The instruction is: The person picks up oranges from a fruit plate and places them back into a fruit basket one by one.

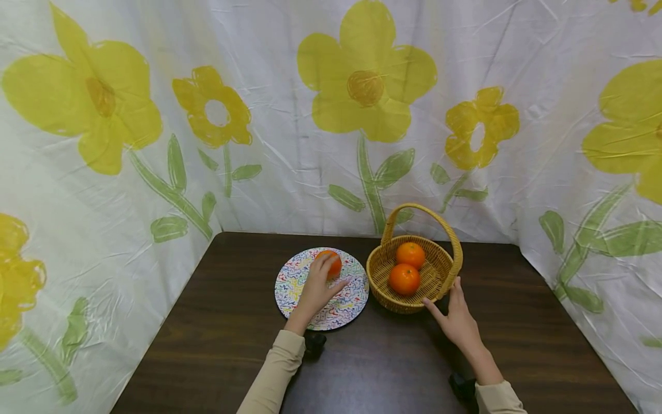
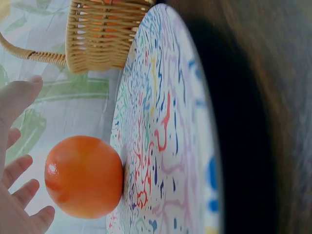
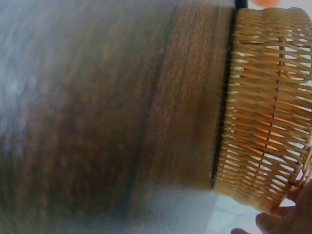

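Note:
An orange (image 1: 331, 263) sits on a round plate (image 1: 357, 293) with a multicoloured squiggle pattern. Over the plate is my left hand (image 1: 318, 287), its fingers spread around the near side of the fruit; the left wrist view shows a gap between the thumb and the orange (image 2: 84, 177). To the right of the plate stands a wicker basket (image 1: 380, 276) with a tall arched handle, and two more oranges (image 1: 405, 279) lie inside it. My right hand (image 1: 460, 322) is at the basket's right side, thumb and fingers extended apart along its wall.
Everything stands on a dark wood-grain table (image 1: 217, 322). A white cloth (image 1: 279, 172) printed with yellow flowers hangs behind and along both sides. The basket is close beside the plate, near the table's back edge. A black wrist device (image 1: 314, 344) is on the left arm.

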The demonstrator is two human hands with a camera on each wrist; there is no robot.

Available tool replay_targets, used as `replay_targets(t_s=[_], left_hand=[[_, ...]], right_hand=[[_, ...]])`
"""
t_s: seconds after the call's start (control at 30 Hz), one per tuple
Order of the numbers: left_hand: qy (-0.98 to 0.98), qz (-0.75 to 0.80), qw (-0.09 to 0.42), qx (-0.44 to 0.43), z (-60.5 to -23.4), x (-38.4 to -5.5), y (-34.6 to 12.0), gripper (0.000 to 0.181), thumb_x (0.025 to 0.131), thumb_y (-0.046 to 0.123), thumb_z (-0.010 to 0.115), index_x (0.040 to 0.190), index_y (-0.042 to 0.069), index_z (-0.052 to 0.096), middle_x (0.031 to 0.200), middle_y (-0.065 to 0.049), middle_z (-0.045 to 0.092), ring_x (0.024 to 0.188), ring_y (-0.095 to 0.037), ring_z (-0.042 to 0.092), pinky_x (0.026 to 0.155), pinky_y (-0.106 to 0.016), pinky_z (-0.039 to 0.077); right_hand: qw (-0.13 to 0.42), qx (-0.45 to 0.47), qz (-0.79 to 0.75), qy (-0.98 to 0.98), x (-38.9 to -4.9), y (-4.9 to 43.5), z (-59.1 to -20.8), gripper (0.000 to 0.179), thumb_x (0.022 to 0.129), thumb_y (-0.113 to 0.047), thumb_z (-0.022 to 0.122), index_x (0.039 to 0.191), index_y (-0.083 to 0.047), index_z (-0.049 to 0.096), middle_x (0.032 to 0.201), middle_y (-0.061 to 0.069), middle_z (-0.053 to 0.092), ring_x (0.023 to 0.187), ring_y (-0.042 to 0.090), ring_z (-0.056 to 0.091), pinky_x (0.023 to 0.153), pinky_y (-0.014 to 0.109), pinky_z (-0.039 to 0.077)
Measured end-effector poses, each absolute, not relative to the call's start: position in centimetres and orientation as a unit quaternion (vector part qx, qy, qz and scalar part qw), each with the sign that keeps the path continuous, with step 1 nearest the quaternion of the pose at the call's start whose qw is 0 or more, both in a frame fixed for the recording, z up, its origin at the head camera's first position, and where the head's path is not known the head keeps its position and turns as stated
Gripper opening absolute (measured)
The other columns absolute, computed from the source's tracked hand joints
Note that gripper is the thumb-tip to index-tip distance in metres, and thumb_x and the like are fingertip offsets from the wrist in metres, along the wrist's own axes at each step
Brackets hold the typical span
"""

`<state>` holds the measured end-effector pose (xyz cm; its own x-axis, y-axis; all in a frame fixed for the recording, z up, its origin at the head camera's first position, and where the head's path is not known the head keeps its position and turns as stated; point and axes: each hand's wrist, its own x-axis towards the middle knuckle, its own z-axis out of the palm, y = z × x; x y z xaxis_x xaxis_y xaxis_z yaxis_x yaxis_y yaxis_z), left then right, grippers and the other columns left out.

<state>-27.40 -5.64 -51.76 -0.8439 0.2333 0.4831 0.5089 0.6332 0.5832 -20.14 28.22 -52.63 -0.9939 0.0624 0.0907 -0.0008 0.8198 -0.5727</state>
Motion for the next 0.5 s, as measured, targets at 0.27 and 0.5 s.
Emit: replay_targets(t_s=[0.27,0.5], left_hand=[[-0.897,-0.365,0.163,-0.19,-52.2,-28.3,-6.1,0.069,0.077,0.033,0.076,0.134,0.01,0.046,0.141,-0.013,0.037,0.128,-0.034,0.036,0.095,-0.05,0.043],[-0.903,-0.371,0.143,-0.164,-52.3,-28.8,-6.5,0.071,0.076,0.033,0.076,0.135,0.012,0.044,0.142,-0.012,0.035,0.129,-0.033,0.034,0.095,-0.049,0.044]], right_hand=[[0.056,-0.012,0.304,-0.951,-20.0,28.3,-52.7,0.096,0.089,-0.058,0.046,0.145,-0.016,-0.02,0.153,0.013,-0.017,0.132,0.05,0.021,0.068,0.056,0.047],[0.053,-0.015,0.301,-0.952,-20.1,28.3,-52.6,0.096,0.09,-0.058,0.045,0.145,-0.015,-0.021,0.153,0.013,-0.017,0.133,0.049,0.02,0.069,0.055,0.047]])
